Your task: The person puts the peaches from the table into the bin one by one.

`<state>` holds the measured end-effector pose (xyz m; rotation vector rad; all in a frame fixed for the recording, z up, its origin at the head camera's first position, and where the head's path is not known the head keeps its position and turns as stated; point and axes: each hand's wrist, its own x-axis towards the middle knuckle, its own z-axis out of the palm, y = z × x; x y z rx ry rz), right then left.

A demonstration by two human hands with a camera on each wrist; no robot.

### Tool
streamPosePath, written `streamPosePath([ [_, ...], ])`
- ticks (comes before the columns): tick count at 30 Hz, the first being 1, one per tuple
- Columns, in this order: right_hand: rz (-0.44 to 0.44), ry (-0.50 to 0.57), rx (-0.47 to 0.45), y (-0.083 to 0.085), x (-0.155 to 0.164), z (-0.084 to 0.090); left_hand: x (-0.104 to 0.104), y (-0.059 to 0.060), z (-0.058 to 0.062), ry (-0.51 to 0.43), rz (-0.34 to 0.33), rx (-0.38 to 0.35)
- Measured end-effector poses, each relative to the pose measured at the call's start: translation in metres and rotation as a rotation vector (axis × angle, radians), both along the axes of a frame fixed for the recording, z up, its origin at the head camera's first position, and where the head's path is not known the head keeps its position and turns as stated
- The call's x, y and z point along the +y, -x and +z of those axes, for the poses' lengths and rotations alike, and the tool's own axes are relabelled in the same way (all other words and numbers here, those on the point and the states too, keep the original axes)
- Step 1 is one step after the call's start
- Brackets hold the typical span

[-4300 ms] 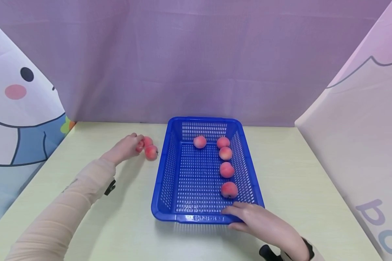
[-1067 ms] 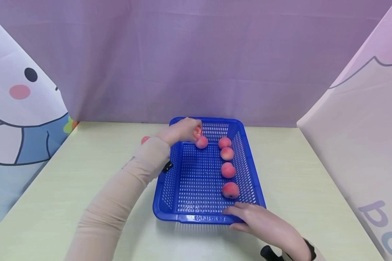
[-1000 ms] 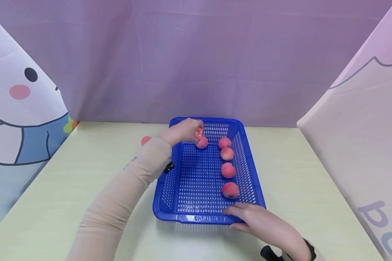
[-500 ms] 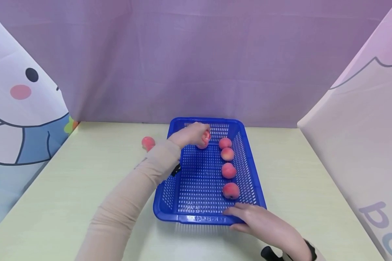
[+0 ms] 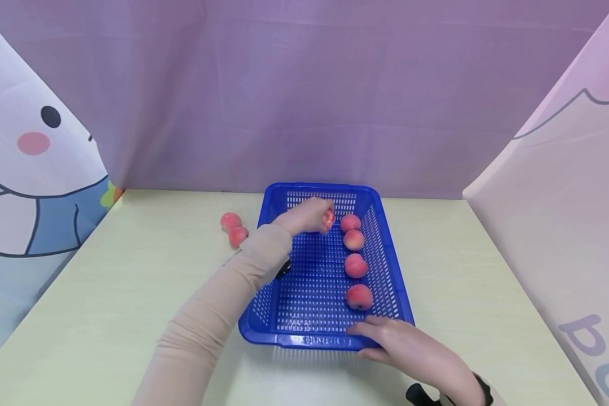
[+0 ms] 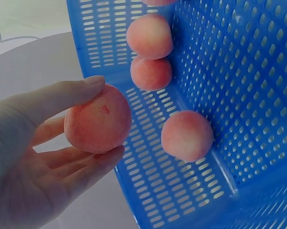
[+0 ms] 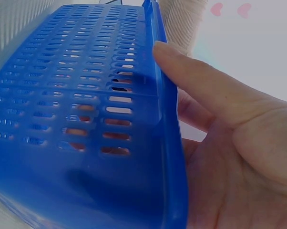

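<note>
Head view: bright, even, diffuse light; sharp throughout. Soft shadow under the blue basket (image 5: 264, 332) at the tabletop (image 5: 132, 293) near edge. Mild wide-angle stretch at frame corners. Both wrist views: dimmer, bluish cast, washed-out bright backgrounds, close surfaces slightly soft.

head overhead, wrists close, sharing basket (image 5: 385, 265)

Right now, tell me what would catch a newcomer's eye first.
The bright blue basket at the table's middle, with four peaches lined along its right side. The left hand holds another peach over its far end, while the right hand grips the near rim. Two peaches lie on the table, left of it.
</note>
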<state>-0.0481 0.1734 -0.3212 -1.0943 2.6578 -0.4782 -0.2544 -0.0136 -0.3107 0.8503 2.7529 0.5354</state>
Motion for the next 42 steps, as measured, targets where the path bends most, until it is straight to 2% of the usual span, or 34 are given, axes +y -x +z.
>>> streamPosePath([
  [10,0.003,0.003,0.023,-0.001,0.000,0.001,0.007,-0.003,-0.008,-0.017,0.031,-0.084],
  [24,0.015,0.016,0.035,-0.001,0.001,0.000,0.007,-0.001,-0.023,0.040,0.084,-0.122],
  [32,0.020,0.020,0.050,-0.001,0.001,0.000,0.006,0.001,-0.031,0.107,0.032,-0.066],
  [36,0.019,0.018,0.044,-0.001,0.000,0.000,0.005,0.000,-0.033,0.134,0.033,-0.049],
  [42,0.020,0.019,0.044,-0.002,0.001,0.000,0.005,-0.003,-0.036,0.116,0.027,-0.058],
])
